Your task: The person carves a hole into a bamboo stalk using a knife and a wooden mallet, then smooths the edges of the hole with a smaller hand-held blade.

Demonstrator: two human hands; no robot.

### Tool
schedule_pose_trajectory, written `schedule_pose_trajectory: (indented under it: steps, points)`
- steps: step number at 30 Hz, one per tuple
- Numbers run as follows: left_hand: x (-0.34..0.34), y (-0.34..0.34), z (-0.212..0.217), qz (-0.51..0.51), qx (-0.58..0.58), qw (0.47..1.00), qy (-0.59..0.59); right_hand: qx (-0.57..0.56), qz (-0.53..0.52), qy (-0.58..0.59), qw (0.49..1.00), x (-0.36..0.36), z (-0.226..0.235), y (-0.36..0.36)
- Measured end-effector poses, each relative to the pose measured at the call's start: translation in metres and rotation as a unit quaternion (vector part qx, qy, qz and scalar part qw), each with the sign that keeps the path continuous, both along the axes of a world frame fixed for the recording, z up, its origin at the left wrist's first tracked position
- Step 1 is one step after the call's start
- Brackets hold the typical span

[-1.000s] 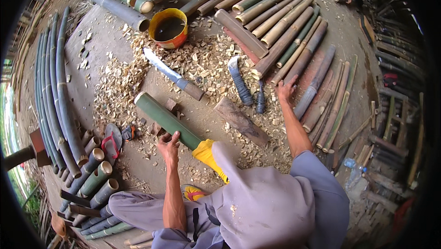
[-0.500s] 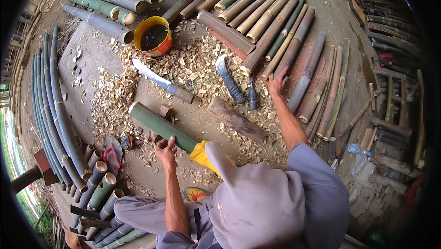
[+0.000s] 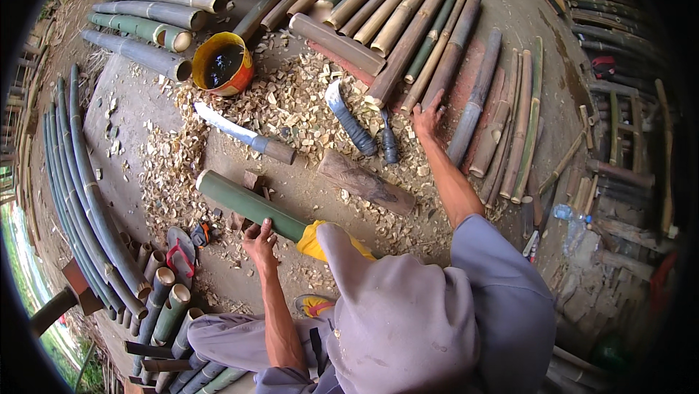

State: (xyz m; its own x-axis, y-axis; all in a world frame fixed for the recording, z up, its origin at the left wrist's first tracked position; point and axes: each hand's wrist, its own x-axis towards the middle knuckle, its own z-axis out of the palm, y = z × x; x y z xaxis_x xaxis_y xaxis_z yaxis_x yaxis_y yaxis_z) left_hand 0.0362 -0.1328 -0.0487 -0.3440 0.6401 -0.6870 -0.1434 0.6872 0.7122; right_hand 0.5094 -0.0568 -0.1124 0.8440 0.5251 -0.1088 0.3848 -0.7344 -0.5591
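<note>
My left hand (image 3: 258, 240) grips the near side of a green bamboo tube (image 3: 244, 201) that lies across the ground in front of me. A yellow cloth (image 3: 314, 241) covers its near end. My right hand (image 3: 428, 116) is stretched out with fingers spread, touching the ends of the split bamboo slats (image 3: 444, 59) laid side by side. Just left of that hand lie a curved knife with a wrapped handle (image 3: 349, 123) and a small dark tool (image 3: 389, 145). A short brown log (image 3: 364, 183) rests between the two hands.
A long machete (image 3: 244, 136) lies on wood chips (image 3: 291, 103) beside an orange bucket of dark liquid (image 3: 222, 65). Whole bamboo poles (image 3: 156, 30) are stacked at the far left, long thin poles (image 3: 76, 176) curve along the left, and cut tubes (image 3: 164, 299) and sandals (image 3: 178, 252) lie near my left knee.
My right hand has reached farther forward onto the slat ends. My left hand has stayed on the green tube. The view has tilted slightly.
</note>
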Motion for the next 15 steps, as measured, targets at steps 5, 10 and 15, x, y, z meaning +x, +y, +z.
schedule_pose_trajectory:
  steps: [5, 10, 15]
  points:
    - [0.001, 0.001, 0.0, -0.001, -0.002, 1.0, -0.001, 0.019, 0.042, -0.014, 0.999, 0.009, 0.0, -0.007]
    - [0.001, 0.001, 0.004, -0.015, -0.014, 1.0, -0.005, -0.004, 0.06, -0.02, 0.998, 0.011, 0.002, -0.01]
    - [0.004, 0.002, 0.01, -0.016, -0.021, 1.0, 0.005, -0.001, 0.058, -0.013, 0.998, 0.009, 0.005, -0.009]
